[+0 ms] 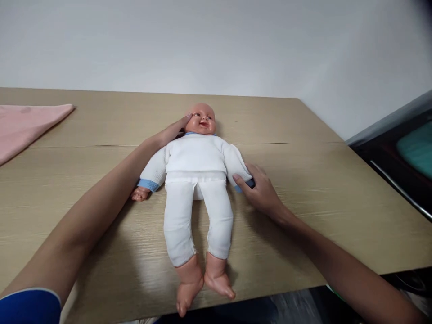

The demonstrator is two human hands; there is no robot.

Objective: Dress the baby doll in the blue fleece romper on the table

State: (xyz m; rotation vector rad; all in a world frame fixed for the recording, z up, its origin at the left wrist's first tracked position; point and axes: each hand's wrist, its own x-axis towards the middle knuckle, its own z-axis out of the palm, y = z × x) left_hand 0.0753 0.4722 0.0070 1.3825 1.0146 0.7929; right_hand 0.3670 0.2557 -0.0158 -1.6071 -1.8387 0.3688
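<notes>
A baby doll (197, 155) lies on its back, feet toward me. It has a white top with blue cuffs, white trousers and bare feet. My left hand (178, 127) cups the side of its head, thumb by the cheek; the other fingers are mostly hidden behind the head and neck. At the doll's arm on the right, my right hand (258, 186) grips the sleeve end (241, 175) near the blue cuff, thumb on top. The doll's hand on that side is hidden. Its other hand (140, 194) shows beyond the cuff, beside my left forearm.
The wooden table (303, 180) has a seam running across it. A pink cloth (30, 123) lies at the left. Behind stands a pale wall (168, 45). A dark object with a teal area (418, 146) is beyond the table's right edge.
</notes>
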